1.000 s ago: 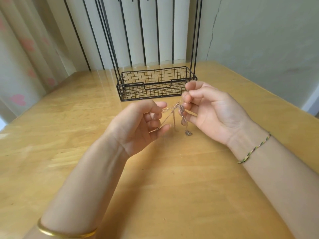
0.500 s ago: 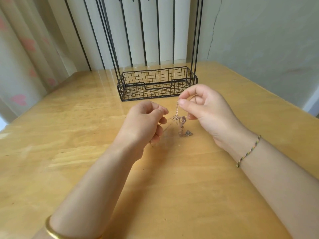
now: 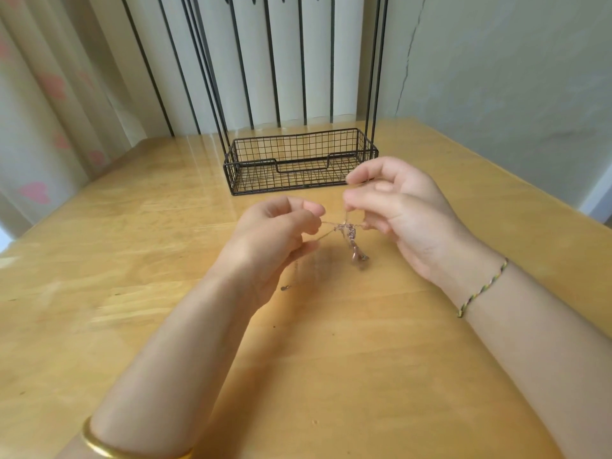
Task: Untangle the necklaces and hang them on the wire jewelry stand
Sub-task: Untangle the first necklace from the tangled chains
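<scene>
Necklaces (image 3: 346,230): thin chains bunched into one small knot, held in the air between the two sets of fingertips, just under the right thumb.
Left grip: the left hand (image 3: 275,236) has its fingers curled in, pinching strands that run out of the knot toward its fingertips.
Right grip: the right hand (image 3: 400,210) pinches one strand between thumb and forefinger straight above the knot. Its lower fingers seem to hold another strand beside it, though that is too fine to be sure.
Done so far: little, by my reading. The necklaces are lifted and being pulled apart, but the knot is still tight.
Left to do: free each chain, then hang them. Nothing hangs on the visible part of the wire jewelry stand (image 3: 258,177), which is beyond the fingertips, well apart from the knot.
Chain: hair-fine metal links, pale pinkish-silver, taut where pulled and limp below.
Pendant (image 3: 359,257): a small dark drop dangling under the knot, below the right fingers; its shape is blurred.
Loose end: one strand trails down under the left palm to a tiny tip, likely a clasp.
Stand build: black wire, with a rectangular grid basket at the base, a dipped front rim and thin straight rods rising from it. The top is out of view.
Table (image 3: 132,260): glossy yellow wood with visible grain, under both hands.
</scene>
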Motion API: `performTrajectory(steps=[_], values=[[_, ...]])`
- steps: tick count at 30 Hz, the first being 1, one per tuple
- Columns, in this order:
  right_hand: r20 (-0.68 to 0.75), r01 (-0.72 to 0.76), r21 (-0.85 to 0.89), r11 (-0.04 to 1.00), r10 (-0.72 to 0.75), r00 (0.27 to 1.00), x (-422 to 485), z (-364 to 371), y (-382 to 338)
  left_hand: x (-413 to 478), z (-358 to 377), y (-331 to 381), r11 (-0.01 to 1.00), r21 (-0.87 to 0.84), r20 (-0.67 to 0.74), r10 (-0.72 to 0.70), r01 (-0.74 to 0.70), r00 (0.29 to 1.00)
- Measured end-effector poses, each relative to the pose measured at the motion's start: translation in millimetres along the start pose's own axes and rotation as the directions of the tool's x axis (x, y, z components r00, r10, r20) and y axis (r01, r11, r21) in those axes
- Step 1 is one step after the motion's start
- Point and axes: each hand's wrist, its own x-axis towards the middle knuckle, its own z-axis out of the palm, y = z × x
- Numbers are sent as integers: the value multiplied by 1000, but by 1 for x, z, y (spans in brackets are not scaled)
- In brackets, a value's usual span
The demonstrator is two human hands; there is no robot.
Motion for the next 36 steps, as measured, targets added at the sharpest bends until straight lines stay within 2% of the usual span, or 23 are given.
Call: performTrajectory(steps=[2, 4, 8, 10, 14, 18, 21, 23, 26, 29, 33, 34, 36], values=[[66, 33, -202, 979, -20, 998, -3, 1, -1, 1, -1, 2, 987, -160, -14, 17, -19, 1000], [98, 64, -305, 950, -35, 995, -5, 5, -1, 2, -3, 3, 963, -268, -19, 13, -17, 1000], [38, 138, -461, 877, -136, 990, -3, 6, 5, 4, -3, 1, 960, -280, -33, -21, 11, 999], [0, 158, -515, 843, -184, 983, 1, 4, 9, 5, -2, 1, 942, -336, -24, -32, 22, 999], [-63, 169, -520, 837, -235, 970, 2, 5, 9, 5, 0, 1, 906, -422, -6, -45, 38, 999], [-97, 116, -403, 908, -168, 981, 0, 10, 4, 3, 2, -1, 939, -334, -4, -86, 79, 996], [-128, -16, -169, 985, -6, 992, -1, 10, -1, 2, 2, -4, 976, -188, -4, -109, 106, 994], [-130, -74, 44, 996, 79, 988, -1, 8, -5, 3, 1, -7, 993, -57, -23, -107, 106, 994], [-137, -108, 426, 898, 182, 974, 1, 4, -9, 4, -2, -11, 990, 114, -52, -79, 85, 995], [-178, -81, 647, 758, 254, 951, 4, 0, -9, 4, -1, -11, 984, 170, -65, -43, 54, 997], [-224, -50, 714, 698, 296, 929, 8, -4, -3, 6, -1, -12, 981, 193, -101, 11, 9, 995], [-210, -67, 696, 715, 293, 933, 8, -5, -2, 7, -2, -12, 981, 196, -114, 27, -4, 993], [-162, -126, 571, 812, 262, 951, 8, -9, 0, 8, -2, -12, 982, 187, -150, 65, -36, 987]])
